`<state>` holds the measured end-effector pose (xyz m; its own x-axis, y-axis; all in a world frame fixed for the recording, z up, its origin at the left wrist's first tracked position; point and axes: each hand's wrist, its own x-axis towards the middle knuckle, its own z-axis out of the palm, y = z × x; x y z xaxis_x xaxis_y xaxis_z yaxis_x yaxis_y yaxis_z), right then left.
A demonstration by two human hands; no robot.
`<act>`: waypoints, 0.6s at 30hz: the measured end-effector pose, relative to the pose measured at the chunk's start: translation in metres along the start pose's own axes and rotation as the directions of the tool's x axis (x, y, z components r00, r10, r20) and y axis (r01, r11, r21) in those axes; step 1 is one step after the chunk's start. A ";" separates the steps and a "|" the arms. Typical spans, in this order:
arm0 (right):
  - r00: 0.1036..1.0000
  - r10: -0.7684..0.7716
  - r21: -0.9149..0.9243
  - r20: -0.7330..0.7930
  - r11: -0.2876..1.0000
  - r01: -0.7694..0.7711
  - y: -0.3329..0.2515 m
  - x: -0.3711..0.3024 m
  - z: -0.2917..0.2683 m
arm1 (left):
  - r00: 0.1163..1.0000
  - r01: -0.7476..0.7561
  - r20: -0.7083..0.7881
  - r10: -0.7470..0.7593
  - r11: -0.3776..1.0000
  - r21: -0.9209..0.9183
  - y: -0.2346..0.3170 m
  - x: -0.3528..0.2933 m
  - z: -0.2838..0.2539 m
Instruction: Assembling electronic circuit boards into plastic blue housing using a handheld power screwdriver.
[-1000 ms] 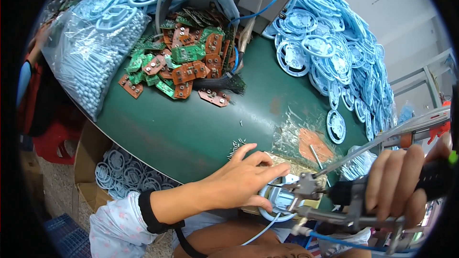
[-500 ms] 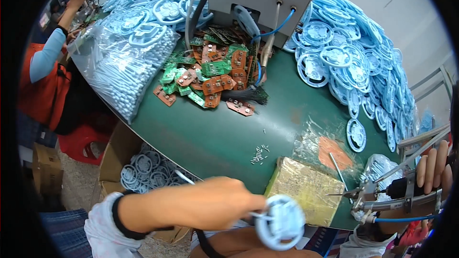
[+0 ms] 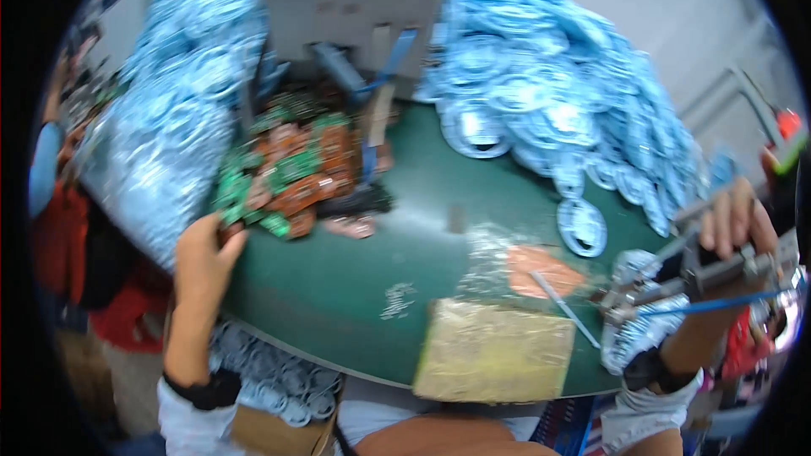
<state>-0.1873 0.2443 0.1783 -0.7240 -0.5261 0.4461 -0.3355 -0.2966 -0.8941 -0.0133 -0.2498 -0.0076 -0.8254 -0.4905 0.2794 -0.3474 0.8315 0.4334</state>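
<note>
My left hand (image 3: 199, 266) reaches to the near left edge of a heap of green and orange circuit boards (image 3: 296, 173). Its thumb and fingers close on a small board there, though motion blurs the grip. At the right, my right hand (image 3: 733, 224) is wrapped over a dark-handled soldering iron (image 3: 691, 270) with metal brackets and a blue tube (image 3: 718, 306) along it. Between the hands, a flat yellowish block (image 3: 498, 355) wrapped in clear film lies at the table's near edge.
Light-blue round plastic frames (image 3: 541, 93) are heaped at the back right. A clear bag of blue parts (image 3: 152, 173) stands left. A grey machine (image 3: 355, 21) is behind the boards. A box (image 3: 274, 431) of blue frames sits below the edge. A thin rod (image 3: 564, 308) lies near the block.
My left hand has let go of a light-blue round frame and moved from the near edge up to the boards. The view has turned rightward; my right hand stays on the soldering iron.
</note>
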 end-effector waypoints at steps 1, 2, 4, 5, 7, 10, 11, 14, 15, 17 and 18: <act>0.999 -0.049 -0.031 0.001 0.998 0.049 0.002 0.011 0.015 | 0.997 0.067 -0.018 -0.072 0.978 -0.199 -0.021 -0.008 0.006; 0.995 -0.104 -0.078 0.000 0.992 0.103 -0.005 0.019 0.031 | 0.989 0.142 0.017 -0.145 0.923 -0.358 -0.027 -0.009 0.007; 0.976 -0.162 -0.265 -0.149 0.957 0.118 -0.017 0.025 0.045 | 0.973 0.227 0.152 -0.173 0.823 -0.521 -0.055 -0.008 -0.012; 0.975 -0.170 -0.328 -0.141 0.937 0.116 -0.025 0.021 0.027 | 0.929 0.369 0.206 -0.307 0.728 -0.579 -0.049 -0.008 -0.021; 0.886 -0.295 -0.411 -0.358 0.902 0.134 -0.031 0.009 -0.002 | 0.844 0.505 0.287 -0.452 0.494 -0.707 -0.046 -0.011 -0.026; 0.822 -0.348 -0.714 -0.451 0.693 -0.098 -0.012 0.000 -0.060 | 0.796 0.516 0.328 -0.508 0.287 -0.807 -0.044 -0.016 -0.026; 0.763 -0.306 -0.769 -0.570 0.527 -0.363 0.011 0.010 -0.044 | 0.795 0.513 0.353 -0.494 0.237 -0.825 -0.047 -0.023 -0.033; 0.945 -0.029 -0.935 -0.326 0.160 -0.318 0.080 -0.007 -0.151 | 0.889 0.427 0.317 -0.331 0.348 -0.834 -0.033 -0.027 -0.023; 0.963 0.060 -0.965 -0.262 0.012 -0.264 0.095 -0.007 -0.165 | 0.906 0.407 0.306 -0.290 0.406 -0.819 -0.021 -0.027 -0.018; 0.935 0.215 -0.932 -0.281 -0.294 -0.212 0.123 -0.007 -0.184 | 0.945 0.327 0.265 -0.193 0.494 -0.806 0.003 -0.032 -0.009; 0.897 0.264 -0.870 -0.354 -0.444 -0.213 0.138 -0.007 -0.191 | 0.952 0.304 0.281 -0.122 0.504 -0.808 0.023 -0.034 -0.011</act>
<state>-0.3436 0.3589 0.0445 -0.9516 -0.2677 0.1510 -0.2211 0.9375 0.2687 0.0118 -0.2165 0.0023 -0.8684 -0.4951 -0.0280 -0.0662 0.0597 0.9960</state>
